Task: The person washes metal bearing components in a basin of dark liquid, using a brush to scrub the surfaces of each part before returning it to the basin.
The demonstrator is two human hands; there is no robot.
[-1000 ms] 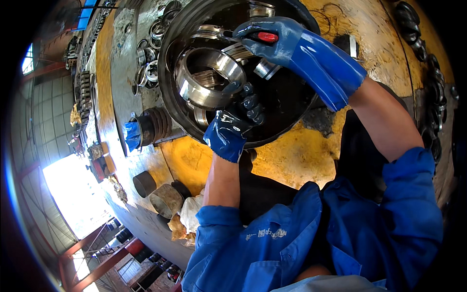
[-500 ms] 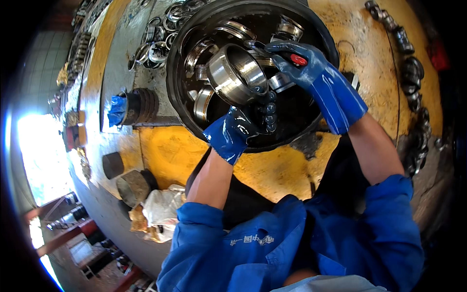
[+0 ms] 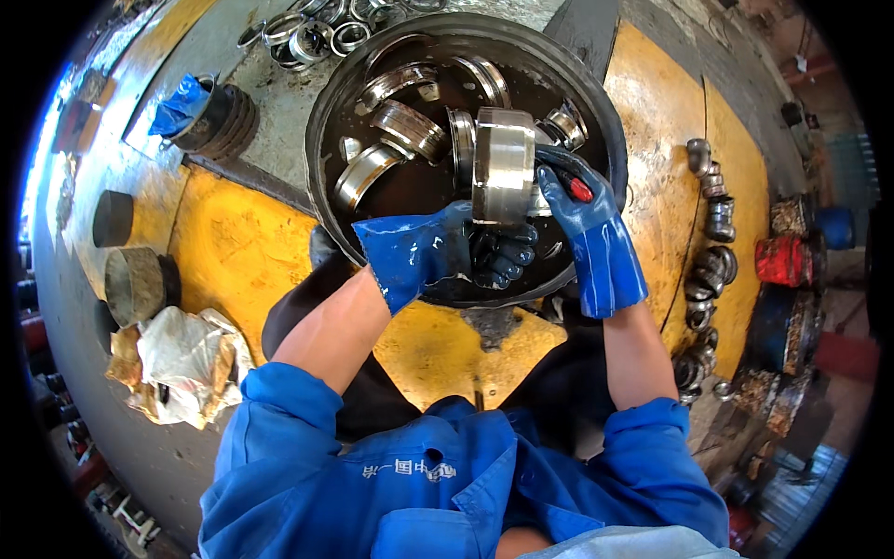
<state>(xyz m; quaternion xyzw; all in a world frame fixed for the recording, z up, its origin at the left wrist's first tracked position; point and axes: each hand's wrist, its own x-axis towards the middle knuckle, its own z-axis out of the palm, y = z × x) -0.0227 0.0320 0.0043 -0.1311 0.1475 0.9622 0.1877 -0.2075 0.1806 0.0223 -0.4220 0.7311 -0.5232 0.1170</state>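
A wide, shiny steel ring (image 3: 504,168) is held up on its side above a round black tub (image 3: 321,130) of dark liquid. My left hand (image 3: 466,247), in a wet blue glove, is closed at its lower edge, fingers curled beneath it. At the ring's right side is my right hand (image 3: 579,200), also gloved and closed around a tool with a red part (image 3: 579,189). The tool's working end is hidden behind the ring. Several other metal rings lie partly sunk in the tub, among them a grooved ring (image 3: 410,129) and a smooth one (image 3: 366,175).
Loose metal rings (image 3: 310,42) are heaped beyond the tub. A dark can with blue plastic (image 3: 209,116) stands at left, above a grey cylinder (image 3: 133,284) and crumpled white plastic (image 3: 191,359). A row of metal parts (image 3: 712,261) lines the right, near a red container (image 3: 780,261).
The steel ring has turned from tilted, its opening showing, to nearly side-on. My right hand has come down from beyond it to its right side. The whole view has also shifted.
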